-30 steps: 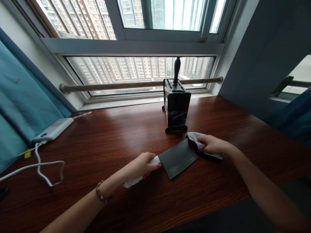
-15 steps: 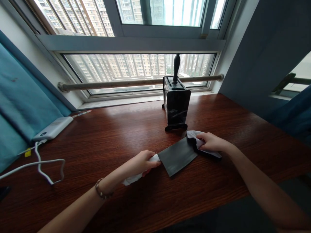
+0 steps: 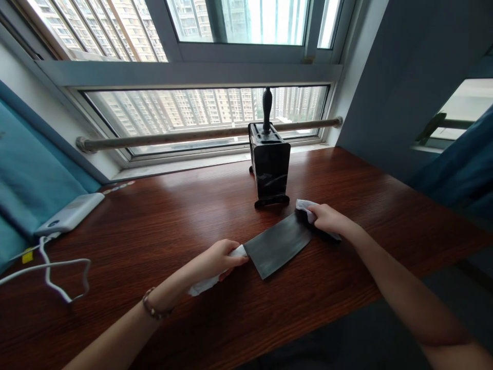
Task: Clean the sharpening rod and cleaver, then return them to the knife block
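Wide dark-wood bench (image 3: 154,226) under the window, and flat on it, near the front edge, lies the cleaver (image 3: 275,245), its broad grey blade running diagonally between the two hands. Behind it, just clear of the blade, stands the black knife block (image 3: 269,167) with one handle poking up. Over on the left, a white power bank (image 3: 69,215) and its looping cable (image 3: 57,267), well apart. The right hand (image 3: 325,218) is curled down over the handle end, a scrap of white cloth (image 3: 303,205) under the fingers. The left hand (image 3: 215,259) is closed around a tissue (image 3: 204,283), pinching it against the blade's near corner. That looks like heavy, rigid steel, slick on the flats and sharp along one edge, so the handle or spine is the safe hold.
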Available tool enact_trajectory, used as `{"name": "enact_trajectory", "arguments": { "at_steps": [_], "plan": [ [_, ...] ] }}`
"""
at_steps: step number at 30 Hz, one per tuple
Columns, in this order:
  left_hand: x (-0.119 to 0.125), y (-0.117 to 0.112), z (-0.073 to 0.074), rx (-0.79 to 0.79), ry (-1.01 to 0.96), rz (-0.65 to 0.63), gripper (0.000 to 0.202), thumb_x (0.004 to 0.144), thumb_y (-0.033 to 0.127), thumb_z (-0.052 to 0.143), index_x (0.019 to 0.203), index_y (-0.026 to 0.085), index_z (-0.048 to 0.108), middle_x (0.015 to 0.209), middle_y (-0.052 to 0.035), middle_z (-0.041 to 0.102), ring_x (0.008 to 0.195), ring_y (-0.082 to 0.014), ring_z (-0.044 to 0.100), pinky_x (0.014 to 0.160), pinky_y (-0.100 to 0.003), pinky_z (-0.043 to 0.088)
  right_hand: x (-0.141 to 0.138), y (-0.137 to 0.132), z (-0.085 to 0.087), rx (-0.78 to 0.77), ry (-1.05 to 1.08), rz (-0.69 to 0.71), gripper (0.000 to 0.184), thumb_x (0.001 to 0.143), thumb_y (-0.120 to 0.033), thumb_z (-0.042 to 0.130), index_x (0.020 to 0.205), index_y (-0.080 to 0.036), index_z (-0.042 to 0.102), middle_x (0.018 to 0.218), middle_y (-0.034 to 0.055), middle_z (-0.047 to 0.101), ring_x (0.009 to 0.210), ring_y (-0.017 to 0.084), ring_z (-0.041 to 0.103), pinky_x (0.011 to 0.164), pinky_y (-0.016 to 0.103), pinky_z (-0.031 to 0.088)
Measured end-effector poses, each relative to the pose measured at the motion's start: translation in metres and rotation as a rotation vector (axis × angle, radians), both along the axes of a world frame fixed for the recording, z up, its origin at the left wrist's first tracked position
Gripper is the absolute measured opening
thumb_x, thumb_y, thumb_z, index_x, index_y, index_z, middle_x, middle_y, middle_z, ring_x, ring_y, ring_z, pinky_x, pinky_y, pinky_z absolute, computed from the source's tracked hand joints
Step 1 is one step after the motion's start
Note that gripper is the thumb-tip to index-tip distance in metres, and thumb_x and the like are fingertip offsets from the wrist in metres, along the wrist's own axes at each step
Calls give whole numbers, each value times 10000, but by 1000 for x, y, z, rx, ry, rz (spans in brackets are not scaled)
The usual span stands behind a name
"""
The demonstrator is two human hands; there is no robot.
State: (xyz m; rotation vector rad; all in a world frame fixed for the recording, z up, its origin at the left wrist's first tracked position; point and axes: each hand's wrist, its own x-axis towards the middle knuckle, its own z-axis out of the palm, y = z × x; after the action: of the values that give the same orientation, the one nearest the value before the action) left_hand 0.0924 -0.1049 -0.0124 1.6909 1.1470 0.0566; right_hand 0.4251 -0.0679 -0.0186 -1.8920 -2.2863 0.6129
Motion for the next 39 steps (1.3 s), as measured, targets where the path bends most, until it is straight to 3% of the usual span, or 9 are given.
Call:
{"name": "enact_trajectory", "arguments": {
  "at_steps": [4,7,11,13,16,20,25,35,39],
  "plan": [
    [-2,1,-3,20,7,-14,405,754,559,511,715,156,505,448,33,462,393,-100,391,388,-205,262,9,6,0,46,55,-33,86,650,-99,549,699,-168,533,701,26,578,684,196,550,532,236,347],
    [-2,-1,-2,21,6,0,417,743,570,521,716,154,503,451,32,462,390,-98,387,384,-205,256,8,5,11,78,273,-49,129,706,-230,619,791,-147,570,775,37,597,732,198,556,601,248,400],
    [-2,-2,0,33,8,3,423,744,573,519,716,151,503,452,27,472,390,-97,385,380,-199,253,-20,-13,22,-124,705,270,344,796,-395,586,1017,-134,551,920,59,601,816,200,569,675,269,458],
    [-2,-2,0,40,7,-1,433,744,580,515,719,148,507,461,24,478,391,-99,395,374,-199,253,-40,-27,20,-104,677,480,436,796,-414,603,1131,-144,533,1003,81,584,892,212,552,746,297,458],
    [-2,-2,-3,43,-8,8,458,726,598,522,726,140,518,476,25,476,388,-101,402,365,-203,261,-68,-42,8,191,452,712,561,754,-413,670,1242,-199,494,1276,96,445,1161,270,368,995,394,289],
    [-2,-1,-7,29,-38,19,462,721,588,530,749,127,533,491,26,470,390,-102,406,357,-204,273,-81,-47,-3,302,229,849,592,793,-454,622,1306,-226,433,1400,61,307,1227,285,265,1034,429,229],
    [-2,-2,-5,12,-48,32,443,734,570,524,761,127,536,491,22,479,392,-105,414,355,-199,271,-65,-32,-4,317,194,751,528,823,-424,599,1295,-240,450,1382,45,345,1225,252,297,1026,382,288],
    [-2,-2,0,18,-2,37,442,727,571,529,755,130,538,485,6,496,399,-114,430,374,-200,273,-23,-1,-16,526,77,195,243,849,-142,508,1055,-176,631,1080,83,595,1002,246,525,895,388,434],
    [-2,-1,-2,20,-11,22,432,738,563,522,755,131,535,482,12,489,402,-113,436,377,-197,286,-38,-16,-5,709,314,273,206,874,-166,474,1013,-181,626,968,74,617,909,224,548,821,361,460]
  ]
}}
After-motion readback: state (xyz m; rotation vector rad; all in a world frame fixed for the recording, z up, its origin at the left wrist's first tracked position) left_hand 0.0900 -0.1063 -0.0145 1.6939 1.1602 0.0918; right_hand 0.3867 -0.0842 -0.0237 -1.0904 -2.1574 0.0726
